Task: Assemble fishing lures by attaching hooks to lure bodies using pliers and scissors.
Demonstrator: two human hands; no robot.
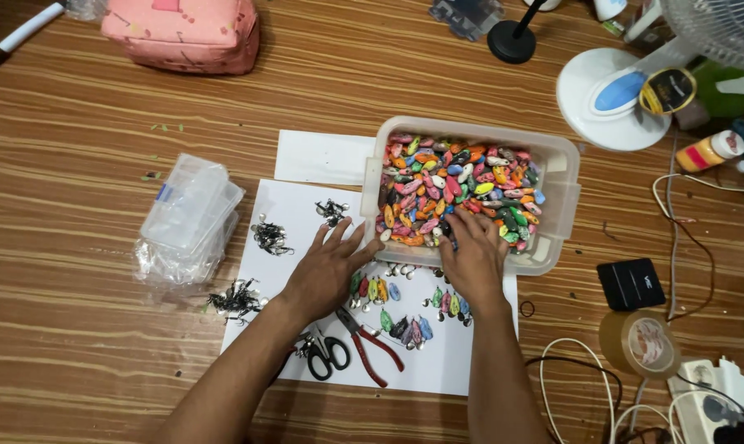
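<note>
Right hand: the right hand [473, 256] reaches over the near wall of the clear plastic tub [563, 164], fingers curled down into the heap of coloured oval lures [458, 185]. Whether it has pinched one, I cannot tell; the fingertips are buried.
Left hand: the left hand [327, 271] lies flat, fingers spread, palm down on the white paper sheet [286, 201], holding nothing, fingertips just beside the tub's near-left corner.
Key relation: the heap lies at 12 o'clock from the right hand and about 1 o'clock from the left. The right hand is plainly nearer, already touching it. The tub's long axis runs 9 to 3.
Sorted pieces: a small row of lures with metal fittings [405, 316] sits on the sheet at 6 o'clock from the tub, between the wrists.
Tools: red-handled pliers [370, 345] and black scissors [327, 353] lie near the left forearm.
Hardware: dark clusters of small clips [269, 237] at 9 o'clock from the left hand.
Periphery: stack of clear plastic bags [187, 218] farther out at 9 o'clock.
</note>
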